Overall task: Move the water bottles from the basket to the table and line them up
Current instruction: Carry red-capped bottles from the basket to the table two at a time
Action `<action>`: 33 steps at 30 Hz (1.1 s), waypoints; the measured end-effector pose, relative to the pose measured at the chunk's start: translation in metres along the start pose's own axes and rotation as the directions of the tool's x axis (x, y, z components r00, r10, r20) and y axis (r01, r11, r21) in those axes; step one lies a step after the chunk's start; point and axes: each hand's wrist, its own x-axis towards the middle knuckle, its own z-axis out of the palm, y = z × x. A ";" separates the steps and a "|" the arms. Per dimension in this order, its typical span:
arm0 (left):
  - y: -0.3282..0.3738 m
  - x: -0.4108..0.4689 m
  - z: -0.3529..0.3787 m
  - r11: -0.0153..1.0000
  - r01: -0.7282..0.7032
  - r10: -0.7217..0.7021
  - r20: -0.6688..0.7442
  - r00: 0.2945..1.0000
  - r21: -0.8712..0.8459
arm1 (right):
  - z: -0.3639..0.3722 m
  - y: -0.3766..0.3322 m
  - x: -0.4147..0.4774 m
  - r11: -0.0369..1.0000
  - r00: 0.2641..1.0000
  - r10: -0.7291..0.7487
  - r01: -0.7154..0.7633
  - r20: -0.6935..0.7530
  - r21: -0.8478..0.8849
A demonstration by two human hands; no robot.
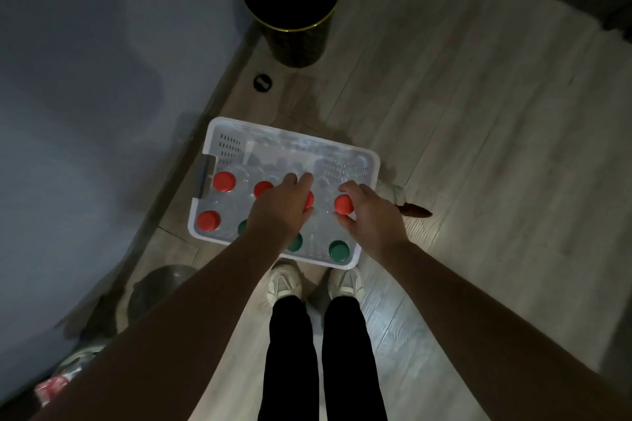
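Task barely begun: bottles [224,181] stand in the basket [213,133] on the floor [478,113], no table in view, right hand [372,215] pinching a red cap [343,204] at the basket's right edge, left hand [280,205] apparently gripping the middle cap [309,200].

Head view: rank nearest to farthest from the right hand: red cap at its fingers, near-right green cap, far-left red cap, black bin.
1. Red cap, between the right hand's fingers.
2. Green cap, basket's near right corner.
3. Far-left red cap, by the basket's handle.
4. Black bin, floor beyond the basket.
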 end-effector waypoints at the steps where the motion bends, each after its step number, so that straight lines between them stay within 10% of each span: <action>1: -0.001 0.000 0.000 1.000 -0.006 0.006 0.000 1.000 -0.005 | 0.000 0.001 0.000 1.000 1.000 -0.011 0.011 -0.008 0.006; 14: -0.007 -0.028 -0.045 0.967 -0.152 0.104 -0.225 0.969 -0.207 | -0.058 -0.021 -0.007 0.956 0.991 -0.027 0.063 -0.128 0.285; 27: 0.048 -0.148 -0.251 0.809 -0.357 0.091 -0.502 0.860 -0.466 | -0.256 -0.142 -0.097 0.880 0.929 -0.122 0.264 -0.349 0.395; 33: 0.069 -0.223 -0.349 0.512 -0.523 0.050 -0.584 0.810 -0.682 | -0.340 -0.220 -0.162 0.681 0.917 -0.059 0.326 -0.394 0.656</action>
